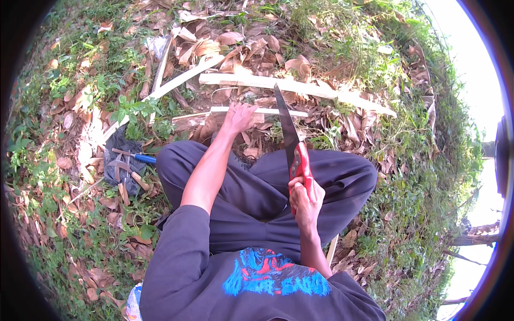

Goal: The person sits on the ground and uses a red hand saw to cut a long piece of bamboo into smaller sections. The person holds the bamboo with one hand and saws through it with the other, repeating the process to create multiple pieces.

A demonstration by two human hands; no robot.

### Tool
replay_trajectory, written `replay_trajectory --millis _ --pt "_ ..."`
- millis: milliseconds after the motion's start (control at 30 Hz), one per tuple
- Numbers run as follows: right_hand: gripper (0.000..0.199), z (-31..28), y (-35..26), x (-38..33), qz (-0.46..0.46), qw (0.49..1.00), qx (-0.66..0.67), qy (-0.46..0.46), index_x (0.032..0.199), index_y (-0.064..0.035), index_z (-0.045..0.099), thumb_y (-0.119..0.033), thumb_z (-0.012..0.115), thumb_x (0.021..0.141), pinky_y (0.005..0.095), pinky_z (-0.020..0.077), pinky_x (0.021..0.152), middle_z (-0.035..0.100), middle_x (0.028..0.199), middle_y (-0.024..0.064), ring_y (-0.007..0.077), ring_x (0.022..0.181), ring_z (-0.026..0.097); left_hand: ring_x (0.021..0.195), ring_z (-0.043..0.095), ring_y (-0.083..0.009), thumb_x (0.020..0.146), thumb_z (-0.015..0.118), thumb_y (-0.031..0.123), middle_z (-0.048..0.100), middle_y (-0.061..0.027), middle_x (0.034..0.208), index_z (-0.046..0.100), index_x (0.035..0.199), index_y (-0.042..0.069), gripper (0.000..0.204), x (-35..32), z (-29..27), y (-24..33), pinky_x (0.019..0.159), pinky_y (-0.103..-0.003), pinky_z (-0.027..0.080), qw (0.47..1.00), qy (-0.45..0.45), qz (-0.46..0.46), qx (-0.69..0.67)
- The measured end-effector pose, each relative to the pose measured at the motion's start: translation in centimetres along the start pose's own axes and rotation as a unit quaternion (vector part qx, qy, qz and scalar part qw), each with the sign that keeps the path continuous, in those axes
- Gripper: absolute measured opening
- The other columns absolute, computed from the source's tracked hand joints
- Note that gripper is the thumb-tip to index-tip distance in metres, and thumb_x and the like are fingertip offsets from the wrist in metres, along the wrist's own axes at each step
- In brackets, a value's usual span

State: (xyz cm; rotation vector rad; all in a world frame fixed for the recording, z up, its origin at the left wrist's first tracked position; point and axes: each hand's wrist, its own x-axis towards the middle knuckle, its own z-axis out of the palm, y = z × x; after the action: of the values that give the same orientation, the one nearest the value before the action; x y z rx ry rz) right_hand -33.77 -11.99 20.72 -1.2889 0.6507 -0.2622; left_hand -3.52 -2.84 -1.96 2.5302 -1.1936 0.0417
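Person seated on the ground, knees spread, dark trousers, dark sweatshirt with a blue and red print. Ground is dry brown leaves and patchy green weeds.

Right hand (305, 199) is wrapped tight round the red plastic handle of a hand saw with a long dark steel blade (287, 128). The blade runs up toward 12 o'clock from the fist, tilted slightly left, and its tip crosses a thin pale wooden strip (284, 112) lying flat among the leaves.

Left hand (239, 117) reaches out at full arm's length, palm down, fingers spread, pressing on the left part of that thin strip. The saw blade sits just to 3 o'clock of this hand, close but apart from it. The two hands are well apart.

Beyond the strip, toward 12 o'clock, lies a broader pale wooden plank (300, 88) stretching off to 3 o'clock. A long narrow pale slat (166, 88) slants away at 10 o'clock of the left hand.

At 9 o'clock of the left knee, a dark cloth (115, 147) lies on the ground with hand tools on it: a blue-handled tool (143, 158) and a claw hammer with a wooden handle (128, 171).
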Motion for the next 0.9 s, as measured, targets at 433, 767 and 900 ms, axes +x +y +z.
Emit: replay_trajectory --millis 433,767,900 --pt "0.015 1.8 1.7 2.3 0.021 0.999 -0.03 0.0 0.088 0.0006 0.064 -0.006 0.054 0.097 0.0204 0.0331 0.041 0.047 0.057 -0.0048 0.0029 0.045 0.041 0.104 0.061 -0.0265 0.068 0.085 0.029 0.065 -0.0059 0.108 0.061 0.126 0.013 0.065 -0.4 0.7 0.4 0.092 -0.042 0.044 0.998 0.049 -0.002 -0.032" --pt "0.017 2.3 0.1 2.6 0.031 0.994 -0.102 -0.004 0.085 0.0013 0.064 -0.009 0.056 0.096 0.0217 0.0353 0.043 0.051 0.057 -0.0033 0.0032 0.046 0.044 0.098 0.063 -0.0274 0.068 0.08 0.021 0.066 -0.005 0.109 0.061 0.125 0.016 0.06 -0.4 1.6 0.0 0.088 -0.043 0.047 0.997 0.07 0.006 -0.006" --pt "0.017 2.4 -0.4 2.4 0.038 0.995 -0.096 -0.003 0.085 0.0018 0.064 -0.009 0.055 0.096 0.0219 0.0349 0.043 0.049 0.055 -0.0036 0.0034 0.044 0.043 0.094 0.063 -0.0289 0.068 0.079 0.019 0.066 -0.0054 0.108 0.061 0.125 0.017 0.06 -0.5 1.8 0.2 0.085 -0.044 0.048 0.997 0.082 0.012 0.007"
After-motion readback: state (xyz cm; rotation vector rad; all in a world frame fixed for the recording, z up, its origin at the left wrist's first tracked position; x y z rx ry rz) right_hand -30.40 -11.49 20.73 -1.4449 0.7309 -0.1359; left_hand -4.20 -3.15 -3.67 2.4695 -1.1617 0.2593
